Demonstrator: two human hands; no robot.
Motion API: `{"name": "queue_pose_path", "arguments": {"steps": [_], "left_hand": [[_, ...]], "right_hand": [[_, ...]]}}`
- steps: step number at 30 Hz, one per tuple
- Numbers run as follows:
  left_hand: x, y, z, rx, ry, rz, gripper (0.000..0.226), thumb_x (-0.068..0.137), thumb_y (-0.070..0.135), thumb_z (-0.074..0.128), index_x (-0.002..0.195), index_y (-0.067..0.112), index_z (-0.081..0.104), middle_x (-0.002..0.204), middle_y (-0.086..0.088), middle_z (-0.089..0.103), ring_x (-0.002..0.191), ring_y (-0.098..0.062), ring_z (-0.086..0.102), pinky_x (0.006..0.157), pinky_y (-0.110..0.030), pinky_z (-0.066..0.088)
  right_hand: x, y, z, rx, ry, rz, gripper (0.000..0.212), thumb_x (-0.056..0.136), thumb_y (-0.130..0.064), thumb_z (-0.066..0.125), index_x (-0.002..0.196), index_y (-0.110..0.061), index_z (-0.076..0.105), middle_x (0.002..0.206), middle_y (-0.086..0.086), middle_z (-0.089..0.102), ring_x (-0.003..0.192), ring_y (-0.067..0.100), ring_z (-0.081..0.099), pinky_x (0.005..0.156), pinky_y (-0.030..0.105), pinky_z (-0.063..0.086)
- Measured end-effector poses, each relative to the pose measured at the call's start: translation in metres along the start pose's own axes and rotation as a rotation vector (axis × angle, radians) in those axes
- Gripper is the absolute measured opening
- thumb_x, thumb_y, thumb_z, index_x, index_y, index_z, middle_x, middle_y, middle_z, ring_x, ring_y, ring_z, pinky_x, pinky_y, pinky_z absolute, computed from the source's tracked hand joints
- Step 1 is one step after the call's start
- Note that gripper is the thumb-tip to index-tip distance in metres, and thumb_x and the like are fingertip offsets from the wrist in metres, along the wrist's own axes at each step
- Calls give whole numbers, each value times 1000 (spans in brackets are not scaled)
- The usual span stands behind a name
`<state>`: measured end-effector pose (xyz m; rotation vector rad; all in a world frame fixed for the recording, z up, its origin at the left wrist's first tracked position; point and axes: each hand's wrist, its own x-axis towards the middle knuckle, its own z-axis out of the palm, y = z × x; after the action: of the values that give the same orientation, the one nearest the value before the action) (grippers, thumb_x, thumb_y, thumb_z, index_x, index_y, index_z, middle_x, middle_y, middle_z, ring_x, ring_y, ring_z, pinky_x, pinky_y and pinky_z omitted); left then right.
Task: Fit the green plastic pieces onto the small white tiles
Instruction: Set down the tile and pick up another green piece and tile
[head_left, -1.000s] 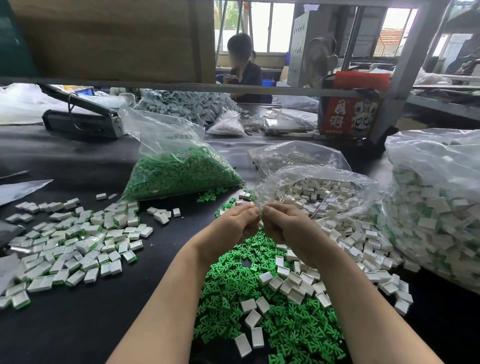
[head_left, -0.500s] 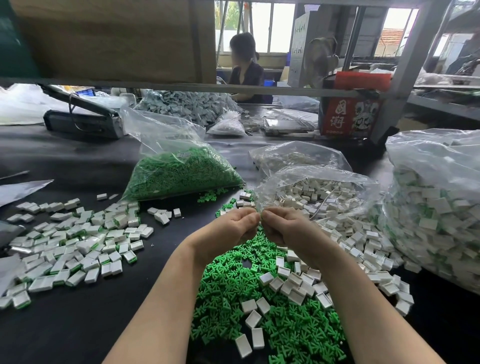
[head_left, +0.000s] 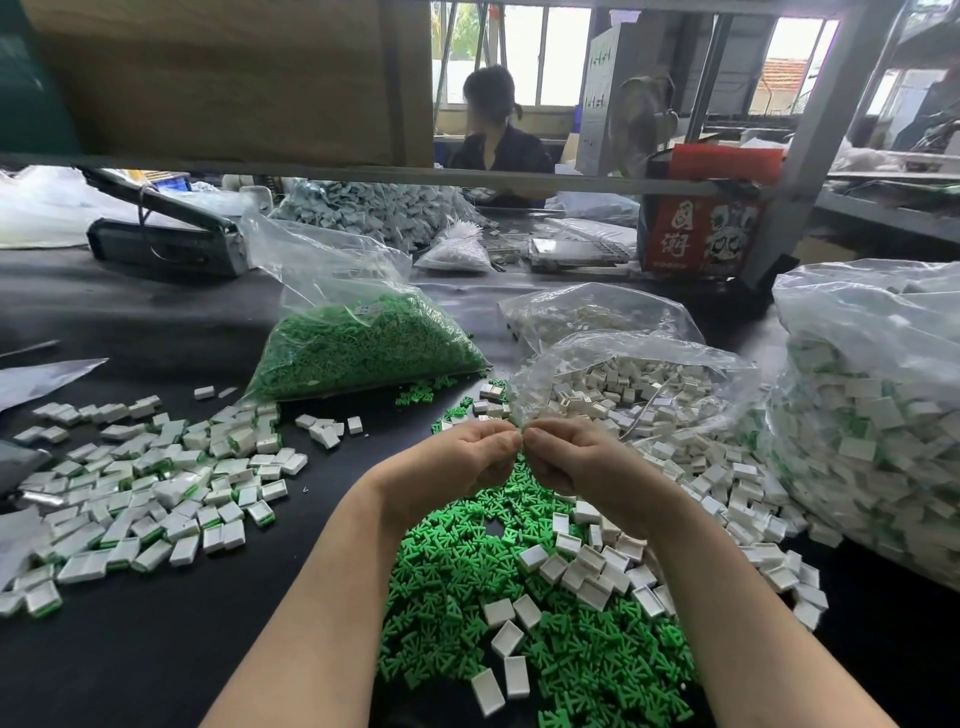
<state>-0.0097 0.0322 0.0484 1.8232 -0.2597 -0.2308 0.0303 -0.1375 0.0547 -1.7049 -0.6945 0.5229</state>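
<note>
Little changed over the last second: left hand (head_left: 467, 457) and right hand (head_left: 566, 460) still curled fingertip to fingertip above green pieces (head_left: 467, 582) on worktop (head_left: 156, 649); contents hidden; white tiles (head_left: 587, 566) alongside; fitting seemingly midway.

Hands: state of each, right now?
Left hand: fingers curled, pinching something hidden.
Right hand: fingers curled, pinching something hidden.

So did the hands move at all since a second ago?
Hardly. The left hand and right hand stay pressed together, fingertips meeting above the green pieces; whatever they pinch is too small to tell. Nothing was picked up or dropped. The tiles, the finished pile and the bags lie as before. Only the person at the back turned their head a little.
</note>
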Motion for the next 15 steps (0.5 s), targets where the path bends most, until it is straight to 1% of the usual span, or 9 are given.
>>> {"name": "queue_pose_path", "arguments": {"steps": [3,5,8,11,12,15], "left_hand": [[0,-1,-1,16,-2,-17,32,106,20,39,75,21,48,61,10,37,54,-5,29,53,-23,22],[0,0,-1,-4,-3,-16,32,106,20,39,76,22,49,60,11,38,53,-4,31,52,-20,24],[-1,0,-1,-36,-24,-12,33,106,18,39,76,23,51,58,15,39,50,1,34,50,-15,31],[-1,-1,-4,-23,-39,-7,31,106,19,39,78,23,51,59,14,39,53,-3,32,53,-18,27],[-1,-1,-4,-26,-48,-3,30,106,18,39,79,22,52,59,14,40,53,-3,33,53,-17,28],[-1,-1,-3,-67,-66,0,25,106,14,38,90,18,57,57,19,44,51,3,39,51,-10,35]], "right_hand": [[-1,-1,-1,-14,-2,16,26,103,-9,41,78,-8,49,61,-3,35,49,2,33,49,14,31],[-1,-1,-1,-1,-6,22,26,103,-9,41,78,-9,49,62,-3,35,50,3,33,50,14,31],[-1,0,-1,12,-21,23,28,103,-8,41,76,-10,50,60,-5,37,49,2,34,49,13,32],[0,1,-1,60,-39,12,30,103,-7,40,74,-12,49,59,-6,37,48,2,34,48,13,32],[1,2,-1,65,-46,8,31,103,-6,40,74,-12,50,59,-6,37,48,2,33,48,13,32],[1,3,-1,41,-48,0,32,103,-7,41,74,-15,53,60,-5,37,50,4,32,49,14,31]]}}
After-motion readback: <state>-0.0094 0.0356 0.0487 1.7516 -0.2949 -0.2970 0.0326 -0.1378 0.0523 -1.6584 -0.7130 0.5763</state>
